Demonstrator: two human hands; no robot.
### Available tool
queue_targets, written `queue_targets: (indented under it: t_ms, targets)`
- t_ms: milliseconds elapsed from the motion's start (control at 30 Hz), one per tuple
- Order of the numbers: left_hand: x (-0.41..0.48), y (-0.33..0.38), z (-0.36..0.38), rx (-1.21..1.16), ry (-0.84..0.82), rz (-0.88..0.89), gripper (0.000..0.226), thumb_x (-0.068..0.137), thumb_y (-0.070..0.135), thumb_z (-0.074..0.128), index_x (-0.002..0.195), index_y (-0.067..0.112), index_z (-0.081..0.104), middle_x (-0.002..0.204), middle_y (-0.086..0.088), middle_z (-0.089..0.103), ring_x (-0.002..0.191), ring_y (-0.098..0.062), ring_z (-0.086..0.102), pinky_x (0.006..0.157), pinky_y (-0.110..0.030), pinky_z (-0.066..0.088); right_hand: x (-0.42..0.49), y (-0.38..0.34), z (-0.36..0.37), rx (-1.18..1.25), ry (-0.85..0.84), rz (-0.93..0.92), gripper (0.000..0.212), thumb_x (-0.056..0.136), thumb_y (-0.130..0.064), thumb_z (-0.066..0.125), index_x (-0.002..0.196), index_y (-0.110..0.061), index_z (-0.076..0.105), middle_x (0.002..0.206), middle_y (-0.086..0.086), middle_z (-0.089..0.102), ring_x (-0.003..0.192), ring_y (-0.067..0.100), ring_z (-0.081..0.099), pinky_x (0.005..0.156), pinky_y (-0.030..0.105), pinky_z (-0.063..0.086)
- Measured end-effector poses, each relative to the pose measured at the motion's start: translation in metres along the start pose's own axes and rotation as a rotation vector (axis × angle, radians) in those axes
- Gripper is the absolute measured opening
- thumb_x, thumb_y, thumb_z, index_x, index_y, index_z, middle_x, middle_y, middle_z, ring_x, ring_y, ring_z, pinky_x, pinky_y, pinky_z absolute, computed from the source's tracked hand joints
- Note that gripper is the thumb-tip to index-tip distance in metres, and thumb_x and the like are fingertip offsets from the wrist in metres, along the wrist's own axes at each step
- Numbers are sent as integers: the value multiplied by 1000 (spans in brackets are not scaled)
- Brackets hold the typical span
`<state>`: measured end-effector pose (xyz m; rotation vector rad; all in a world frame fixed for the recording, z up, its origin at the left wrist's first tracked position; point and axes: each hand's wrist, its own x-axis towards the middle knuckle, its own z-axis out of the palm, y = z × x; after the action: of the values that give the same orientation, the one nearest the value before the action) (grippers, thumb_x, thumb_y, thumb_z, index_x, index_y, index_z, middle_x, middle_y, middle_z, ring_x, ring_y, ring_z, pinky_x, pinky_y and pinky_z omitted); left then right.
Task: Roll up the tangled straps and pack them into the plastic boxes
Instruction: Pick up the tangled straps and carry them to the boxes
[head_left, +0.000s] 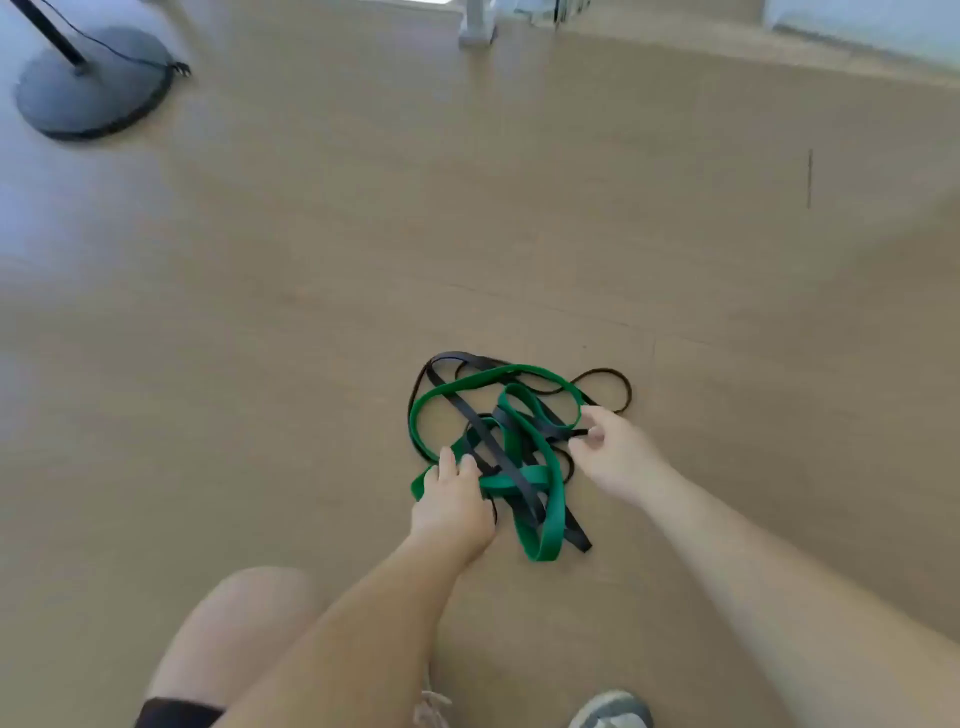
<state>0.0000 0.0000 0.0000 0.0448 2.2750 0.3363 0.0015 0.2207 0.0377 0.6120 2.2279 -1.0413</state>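
**Down on the floor, both hands in the strap tangle**

Low in the middle of the view, the tangle of straps (511, 447) lies on the wooden floor (519, 234), just ahead of the person's knee (234, 639) and shoe (613, 709). A wide green strap (543, 525) loops around and through the heap, crossing over and under a flat black strap (470, 418) several times. A thinner black loop (621, 387) sticks out at the far right edge of the pile.

The left hand (452, 501) sits on the near left side of the tangle, back upward, its fingers bent down over the green strap and holding it where the strap crosses the black one. The right hand (610, 452) reaches in from the right side. Its thumb and forefinger are drawn close together and pinch a piece of the black strap, with the remaining fingers loosely curled. The two hands are near each other, with the centre of the knot between them.

Farther out, at the top left, a round dark stand base (88, 88) rests on the floor with a pole rising from it and a thin cable trailing off its edge. A pale furniture leg (475, 28) stands at the top centre, well apart from the straps.
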Motion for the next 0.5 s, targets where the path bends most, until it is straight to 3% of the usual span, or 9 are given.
queue_targets:
  t_ms: [100, 200, 300, 400, 500]
  targets:
    - [93, -25, 49, -5, 14, -67, 83, 102, 38, 54, 164, 28, -1, 171, -4, -22, 159, -32, -7, 116, -55, 38, 96, 32, 39, -106, 43, -47, 71, 98, -42, 59, 160, -30, 28, 167, 0, 29, 152, 22, 32, 120, 41, 34]
    - [153, -47, 84, -143, -9, -280, 111, 91, 50, 70, 160, 39, -16, 166, -8, -32, 157, -39, -14, 117, -65, 33, 174, 62, 70, -267, 18, 62, 99, 83, -65, 69, 161, -45, 12, 173, 3, -3, 159, 31, 2, 124, 53, 19]
    - [186, -68, 105, -361, -7, -415, 129, 76, 57, 84, 159, 46, -15, 167, -18, -26, 156, -45, -13, 117, -59, 34, 230, 86, 83, -424, 25, 125, 122, 62, -81, 75, 155, -60, -2, 168, 1, -29, 155, 36, -23, 121, 68, 3]
    - [194, -73, 117, -332, 68, -424, 126, 72, 50, 89, 159, 50, -3, 168, -16, -7, 154, -41, -2, 106, -51, 46, 257, 101, 90, -422, 30, 142, 130, 54, -82, 78, 152, -65, -5, 169, 0, -26, 156, 38, -18, 121, 70, 5]
    - [202, -66, 118, -382, 184, -389, 117, 80, 29, 83, 160, 45, 0, 160, -11, 18, 144, -35, 20, 102, -46, 48, 271, 106, 89, -450, 105, 118, 123, 54, -77, 79, 153, -62, 8, 172, 3, 6, 156, 40, 9, 122, 58, 24]
